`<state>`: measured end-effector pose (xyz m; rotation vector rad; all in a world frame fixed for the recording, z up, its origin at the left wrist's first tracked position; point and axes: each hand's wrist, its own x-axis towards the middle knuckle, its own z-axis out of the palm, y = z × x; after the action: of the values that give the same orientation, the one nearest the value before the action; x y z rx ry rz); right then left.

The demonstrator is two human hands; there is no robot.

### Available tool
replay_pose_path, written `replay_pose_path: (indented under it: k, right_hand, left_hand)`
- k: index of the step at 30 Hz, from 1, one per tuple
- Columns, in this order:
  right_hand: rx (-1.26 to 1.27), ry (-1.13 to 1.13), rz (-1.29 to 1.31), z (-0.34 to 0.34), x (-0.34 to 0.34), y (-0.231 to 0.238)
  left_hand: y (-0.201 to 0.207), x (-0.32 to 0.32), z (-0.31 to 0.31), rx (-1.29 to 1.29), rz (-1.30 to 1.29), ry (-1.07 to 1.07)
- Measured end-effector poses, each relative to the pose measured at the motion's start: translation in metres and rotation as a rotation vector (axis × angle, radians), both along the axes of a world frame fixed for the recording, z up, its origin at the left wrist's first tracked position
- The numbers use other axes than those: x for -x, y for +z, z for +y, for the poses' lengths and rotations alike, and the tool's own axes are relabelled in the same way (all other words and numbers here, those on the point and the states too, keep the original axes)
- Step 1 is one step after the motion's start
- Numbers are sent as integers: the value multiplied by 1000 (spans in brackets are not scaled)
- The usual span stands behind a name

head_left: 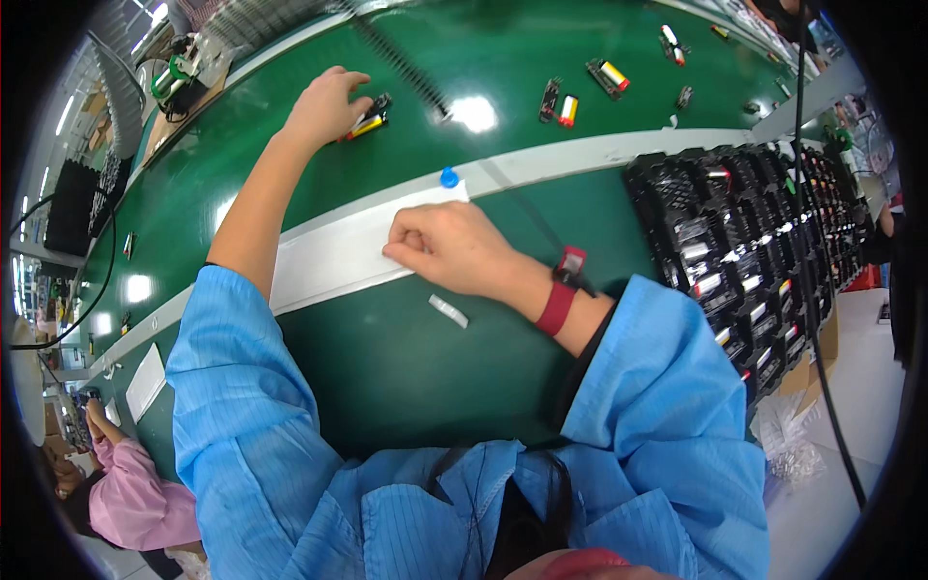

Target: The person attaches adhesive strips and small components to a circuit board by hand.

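My left hand [327,106] reaches out over the green conveyor surface, its thumb and fingers apart. Just beside its fingertips lies a small electronic assembly [369,122] with a yellow-and-red battery cell and a black part; whether the fingers touch it is unclear. My right hand [445,246] rests above the right end of a white paper strip [333,259], fingers curled in and thumb pressed against them. What those fingers hold, if anything, is hidden. Close to that hand, a small silvery-white strip [449,311] lies on the dark green mat.
A blue knob-like piece [449,178] sits at the pale rail [551,159]. Further battery assemblies [607,77] lie along the conveyor. Black trays [696,242] full of parts stand at the right. At the lower left, a person in a pink sleeve [145,493] works nearby.
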<state>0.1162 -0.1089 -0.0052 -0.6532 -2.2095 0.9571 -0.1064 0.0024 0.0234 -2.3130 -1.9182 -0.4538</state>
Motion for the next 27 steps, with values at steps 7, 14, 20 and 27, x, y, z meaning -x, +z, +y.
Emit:
replay_pose_path:
  k: [7, 14, 20, 27]
  right_hand:
    - [46, 4, -18, -1, -2, 1]
    - [505, -80, 385, 21, -4, -12]
    - [1287, 106, 778, 23, -23, 17]
    - [804, -98, 398, 5, -12, 11]
  left_hand:
    - [21, -54, 23, 377, 316, -125]
    - [60, -77, -47, -239, -619, -235]
    - [24, -80, -140, -210, -787, -412]
    - [-12, -58, -165, 249, -1114, -300]
